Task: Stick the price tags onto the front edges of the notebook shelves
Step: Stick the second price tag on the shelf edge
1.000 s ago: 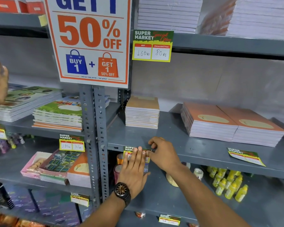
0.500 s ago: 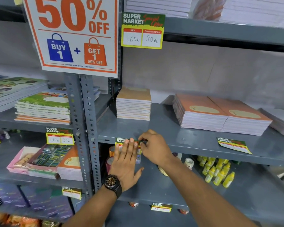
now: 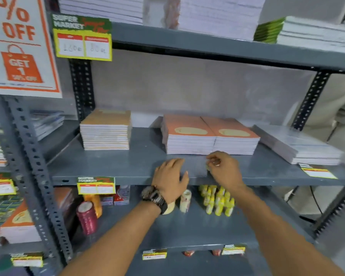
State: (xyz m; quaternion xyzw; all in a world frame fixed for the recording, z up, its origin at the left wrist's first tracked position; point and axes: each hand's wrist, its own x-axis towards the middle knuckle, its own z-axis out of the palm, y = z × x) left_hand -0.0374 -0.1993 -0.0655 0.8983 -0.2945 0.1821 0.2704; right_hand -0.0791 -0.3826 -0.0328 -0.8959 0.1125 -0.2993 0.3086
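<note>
Left hand: your left hand [image 3: 170,177] lies flat at centre frame, fingers spread a little, palm over the front lip of the grey metal shelf [image 3: 127,166]; it grips nothing. A dark wristwatch [image 3: 154,198] sits on that wrist.
Right hand: your right hand [image 3: 223,170] is just to the right of it, fingers curled and pressed together at the tips; a small glint shows there, too blurred to tell what is pinched.
Stuck tag: a price tag [image 3: 96,185] hangs on the same shelf's front edge, left of centre; its green band reads "SUPER MARKET" over a yellow-bordered pair of white boxes, figures unreadable.
Loose tag: a second tag [image 3: 317,172] lies flat on the shelf top at the right of the frame, in front of a pale notebook stack [image 3: 299,146].
Upper tag: a tag [image 3: 82,39] at the upper left, on the higher shelf's edge, reads "SUPER MARKET" with a handwritten "160" and, less clearly, "80".
Poster: the white and orange poster [image 3: 18,46] at far upper left shows "OFF" and "GET 1".
Notebooks: two orange-covered stacks [image 3: 209,136] with oval label panels stand side by side, touching, behind your hands; a tan-covered stack [image 3: 106,130] stands well to their left.
Below: small yellow bottles [image 3: 217,200] are clustered on the shelf beneath.
</note>
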